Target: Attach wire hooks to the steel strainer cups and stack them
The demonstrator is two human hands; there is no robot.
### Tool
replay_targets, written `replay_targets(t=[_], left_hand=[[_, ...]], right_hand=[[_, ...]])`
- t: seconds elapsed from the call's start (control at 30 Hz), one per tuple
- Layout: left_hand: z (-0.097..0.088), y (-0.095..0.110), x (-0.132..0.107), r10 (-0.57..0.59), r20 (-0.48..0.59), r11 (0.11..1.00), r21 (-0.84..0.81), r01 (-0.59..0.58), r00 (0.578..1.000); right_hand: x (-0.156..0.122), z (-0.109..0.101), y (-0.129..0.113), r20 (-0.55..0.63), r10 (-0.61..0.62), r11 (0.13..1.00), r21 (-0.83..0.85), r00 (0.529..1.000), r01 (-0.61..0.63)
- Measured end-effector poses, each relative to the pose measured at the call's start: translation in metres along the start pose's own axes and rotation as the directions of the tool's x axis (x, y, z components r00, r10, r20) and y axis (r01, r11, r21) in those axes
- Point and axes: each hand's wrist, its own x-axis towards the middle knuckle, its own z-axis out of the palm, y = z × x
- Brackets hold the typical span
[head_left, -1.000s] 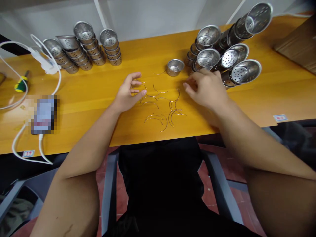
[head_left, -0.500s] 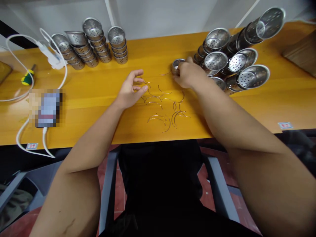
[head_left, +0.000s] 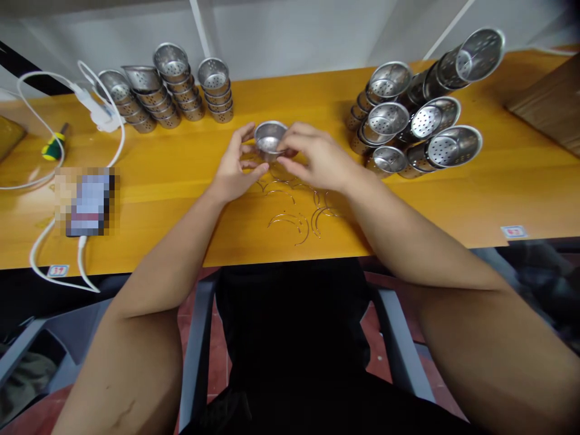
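Observation:
A small perforated metal cup [head_left: 270, 140], mouth up, is held above the orange tabletop between my hands. My right hand [head_left: 319, 156] has it pinched at the right side of the rim, thumb low and fingers on top. My left hand [head_left: 238, 163] curves around the cup's left side with fingers apart. Whether its fingertips touch the metal, I cannot tell. Below and nearer to me lie several thin curved wires [head_left: 290, 220], scattered loosely; my hands partly cover the farther ones.
Stacks of perforated cups [head_left: 387, 118] lean at the right, and more stacks [head_left: 179, 84] stand at the back left. On the left are a phone [head_left: 90, 202] with a white cable, a power adapter [head_left: 102, 115] and a green-yellow screwdriver [head_left: 54, 147]. A cardboard box [head_left: 550, 103] sits far right.
My right hand has brought the small cup leftward from beside the right stacks to my left hand. My left hand has stayed nearly in place. The view has shifted slightly.

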Motion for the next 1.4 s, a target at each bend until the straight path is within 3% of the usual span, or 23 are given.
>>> replay_targets(t=[0.13, 0.27, 0.37, 0.43, 0.53, 0.63, 0.7, 1.0, 1.27, 1.4], left_hand=[[0.0, 0.01, 0.001, 0.116, 0.086, 0.992, -0.051, -0.112, 0.99], [0.001, 0.009, 0.002, 0.14, 0.047, 0.99, -0.03, -0.139, 0.989], [-0.002, -0.006, 0.004, 0.132, -0.029, 0.991, 0.016, -0.132, 0.991], [-0.005, -0.016, 0.004, 0.102, -0.094, 0.994, 0.056, -0.097, 0.99], [-0.008, -0.026, 0.004, 0.081, -0.178, 0.993, 0.1, -0.064, 0.981], [-0.008, -0.027, 0.004, 0.089, -0.194, 0.992, 0.103, -0.07, 0.977], [-0.007, -0.025, 0.004, 0.087, -0.188, 0.993, 0.095, -0.07, 0.978], [0.0, -0.021, 0.005, 0.055, -0.142, 0.997, 0.063, -0.047, 0.988], [0.005, -0.007, 0.003, 0.042, -0.109, 0.997, 0.072, -0.034, 0.993], [0.005, -0.007, 0.004, 0.054, -0.124, 0.997, 0.06, -0.046, 0.991]], right_hand=[[0.006, 0.005, -0.015, 0.049, -0.098, 0.995, 0.038, 0.994, 0.096], [0.011, -0.003, -0.02, 0.096, -0.077, 0.996, 0.043, 0.992, 0.074], [0.008, -0.005, -0.026, 0.026, 0.076, 0.997, 0.008, 0.997, -0.076], [0.005, -0.003, -0.03, -0.008, 0.23, 0.972, -0.049, 0.973, -0.23], [0.0, 0.003, -0.033, 0.149, 0.381, 0.918, -0.183, 0.913, -0.353], [0.001, 0.009, -0.038, 0.362, 0.431, 0.895, -0.288, 0.826, -0.341], [0.004, 0.013, -0.042, 0.405, 0.455, 0.882, -0.327, 0.793, -0.338], [0.007, 0.026, -0.059, 0.383, 0.483, 0.852, -0.413, 0.787, -0.322], [0.005, 0.036, -0.067, 0.443, 0.529, 0.807, -0.527, 0.724, -0.267], [0.002, 0.032, -0.061, 0.431, 0.504, 0.822, -0.506, 0.749, -0.262]])
